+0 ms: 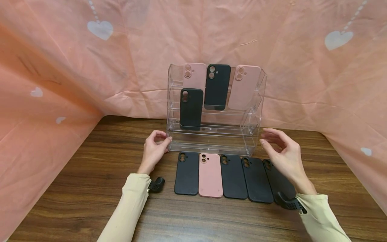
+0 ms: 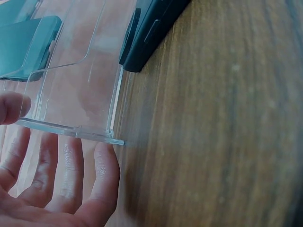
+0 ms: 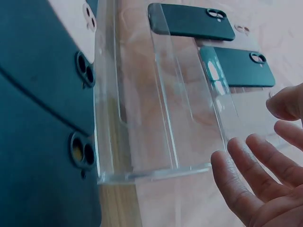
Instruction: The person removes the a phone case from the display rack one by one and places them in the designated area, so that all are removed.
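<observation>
A clear tiered display stand (image 1: 208, 148) stands upright on the table. My left hand (image 1: 154, 148) holds its left side, the thumb by the front edge and the fingers along the outer face. On the other side, my right hand (image 1: 285, 156) has its fingers loosely bent and spread beside the stand, with nothing in them. The top tier bears a pink phone case (image 1: 196, 77), a black phone case (image 1: 217, 87) and another pink case (image 1: 246, 87). One more black case (image 1: 191, 109) leans on the tier below, partly covering the left pink one.
In front of the stand, several phone cases lie in a row: a black one (image 1: 186, 173) at the left, a pink one (image 1: 210, 174), then black ones (image 1: 233, 176). The right forearm partly covers the last. Pink cloth (image 1: 145, 50) with hearts surrounds the wooden table (image 1: 90, 188).
</observation>
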The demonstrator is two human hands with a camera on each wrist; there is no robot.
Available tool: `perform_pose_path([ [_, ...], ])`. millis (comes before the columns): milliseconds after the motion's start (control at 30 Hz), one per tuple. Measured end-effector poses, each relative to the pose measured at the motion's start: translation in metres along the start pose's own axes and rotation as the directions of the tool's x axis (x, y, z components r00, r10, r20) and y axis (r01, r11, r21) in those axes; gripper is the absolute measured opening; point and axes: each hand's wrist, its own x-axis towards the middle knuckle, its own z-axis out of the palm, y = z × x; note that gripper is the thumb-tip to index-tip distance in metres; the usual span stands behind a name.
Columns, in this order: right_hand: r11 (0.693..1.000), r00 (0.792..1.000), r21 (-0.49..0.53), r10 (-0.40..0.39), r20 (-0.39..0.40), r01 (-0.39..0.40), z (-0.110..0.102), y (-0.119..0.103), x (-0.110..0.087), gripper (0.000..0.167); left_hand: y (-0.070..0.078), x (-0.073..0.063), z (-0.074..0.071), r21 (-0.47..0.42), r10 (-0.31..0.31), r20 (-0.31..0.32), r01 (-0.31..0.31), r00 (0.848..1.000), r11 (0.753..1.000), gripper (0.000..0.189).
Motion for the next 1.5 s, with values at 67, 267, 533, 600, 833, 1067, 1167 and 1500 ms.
perform_pose_path([
  [67,1.000,1.000,0.014,-0.020,0.000,0.020,0.004,-0.002,0.004,0.037,0.000,0.000,0.000,-0.001,-0.001,0.000,0.001,1.000,1.000,0.024],
  [267,0.993,0.998,0.094,-0.066,0.003,0.065,0.017,-0.008,0.016,0.036,0.001,0.000,0.000,0.001,-0.002,0.008,0.002,1.000,1.000,0.025],
  [533,0.980,0.998,0.186,-0.066,-0.009,0.067,0.036,-0.014,0.028,0.036,0.002,0.000,-0.001,0.001,-0.006,0.007,0.006,1.000,1.000,0.025],
  [600,0.977,0.998,0.206,-0.062,-0.010,0.063,0.040,-0.016,0.031,0.036,0.002,0.000,-0.001,0.002,-0.006,0.006,0.006,1.000,1.000,0.025],
  [833,0.972,0.997,0.224,-0.072,-0.003,0.071,0.053,-0.019,0.040,0.037,0.002,0.000,-0.001,0.005,-0.008,0.005,0.008,1.000,1.000,0.025],
  [1067,0.963,0.996,0.259,-0.085,0.019,0.077,0.067,-0.021,0.049,0.037,0.001,0.000,-0.001,-0.003,-0.009,0.008,0.009,1.000,1.000,0.025],
  [1167,0.959,0.996,0.274,-0.083,0.018,0.075,0.074,-0.022,0.053,0.037,0.001,0.000,-0.001,-0.003,-0.007,0.011,0.007,1.000,1.000,0.026],
  [1500,0.944,0.997,0.322,-0.080,0.012,0.072,0.094,-0.026,0.065,0.036,-0.002,0.001,0.000,0.004,-0.006,0.010,0.006,1.000,1.000,0.029],
])
